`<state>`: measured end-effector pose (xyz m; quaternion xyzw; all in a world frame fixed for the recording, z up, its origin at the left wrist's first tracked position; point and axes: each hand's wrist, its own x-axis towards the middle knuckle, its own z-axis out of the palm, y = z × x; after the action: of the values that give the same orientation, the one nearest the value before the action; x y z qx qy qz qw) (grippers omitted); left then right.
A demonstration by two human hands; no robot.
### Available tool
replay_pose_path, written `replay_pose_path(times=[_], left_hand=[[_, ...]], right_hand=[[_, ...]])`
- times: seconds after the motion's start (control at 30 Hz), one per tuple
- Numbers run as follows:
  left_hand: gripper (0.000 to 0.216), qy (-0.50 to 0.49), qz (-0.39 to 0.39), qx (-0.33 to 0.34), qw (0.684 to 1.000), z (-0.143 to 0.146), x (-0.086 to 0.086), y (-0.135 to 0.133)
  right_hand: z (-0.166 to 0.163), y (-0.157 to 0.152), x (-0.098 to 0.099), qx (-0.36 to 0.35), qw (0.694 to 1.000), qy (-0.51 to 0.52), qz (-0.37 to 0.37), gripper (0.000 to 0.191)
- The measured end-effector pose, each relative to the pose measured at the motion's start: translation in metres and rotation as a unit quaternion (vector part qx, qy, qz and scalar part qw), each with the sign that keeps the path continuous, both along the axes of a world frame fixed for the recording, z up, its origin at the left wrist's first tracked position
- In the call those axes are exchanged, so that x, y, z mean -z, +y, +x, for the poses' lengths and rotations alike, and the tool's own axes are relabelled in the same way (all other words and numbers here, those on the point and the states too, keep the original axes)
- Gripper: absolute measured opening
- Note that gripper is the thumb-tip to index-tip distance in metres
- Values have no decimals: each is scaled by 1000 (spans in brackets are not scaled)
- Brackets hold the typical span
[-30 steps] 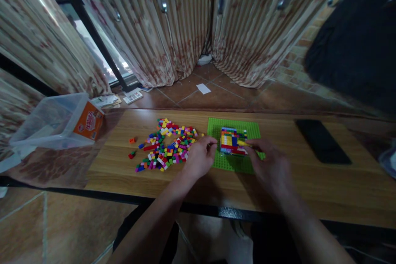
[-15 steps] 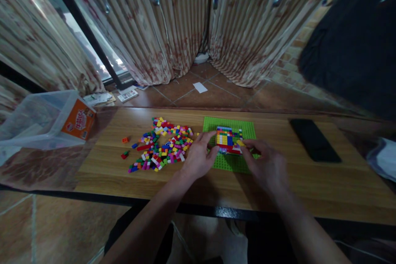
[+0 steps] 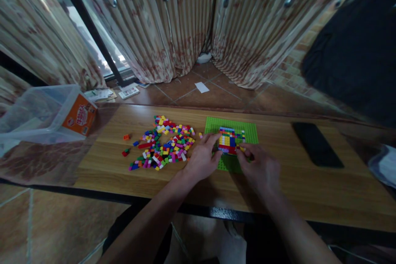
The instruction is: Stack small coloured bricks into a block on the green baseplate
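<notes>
A block build of multicoloured toy bricks stands on a green baseplate. My left hand is at the build's left side, thumb near its front corner and fingers farther back, holding it. On the other side, my right hand pinches a small yellow brick against the build's front right edge. The fingertips partly cover that brick, so its exact seating cannot be seen. Left of my left hand spreads a loose pile of small bricks in many colours.
A clear plastic bin with an orange label is at the far left. To the right on the wooden table lies a black phone-like slab. Two stray bricks, one an orange brick, sit left of the pile. Curtains hang beyond.
My right hand has moved slightly left and lower, bringing the yellow brick in against the build's front right edge. My left hand keeps its hold. The whole view has shifted a little.
</notes>
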<state>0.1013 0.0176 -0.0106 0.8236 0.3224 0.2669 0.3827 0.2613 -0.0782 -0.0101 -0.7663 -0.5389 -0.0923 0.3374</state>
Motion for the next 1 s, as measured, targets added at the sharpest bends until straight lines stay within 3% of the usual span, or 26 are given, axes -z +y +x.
replay_pose_path(times=[0.2,0.37,0.63,0.8,1.0], left_hand=[[53,9,7,-5,1000,0,1,-1],[54,18,16,-10,1000,0,2,-2],[56,33,14,-5,999,0,2,-3],[56,46,28,-8,999,0,3,-4],[57,52,32,-10,998,-1,1,-5]], right_hand=[[12,-6,-2,-32,996,79,-6,42],[16,-6,-2,-67,983,168,-15,34],[18,4,10,-9,925,380,11,32],[14,11,9,18,904,426,46,29],[16,12,5,3,879,475,41,35]])
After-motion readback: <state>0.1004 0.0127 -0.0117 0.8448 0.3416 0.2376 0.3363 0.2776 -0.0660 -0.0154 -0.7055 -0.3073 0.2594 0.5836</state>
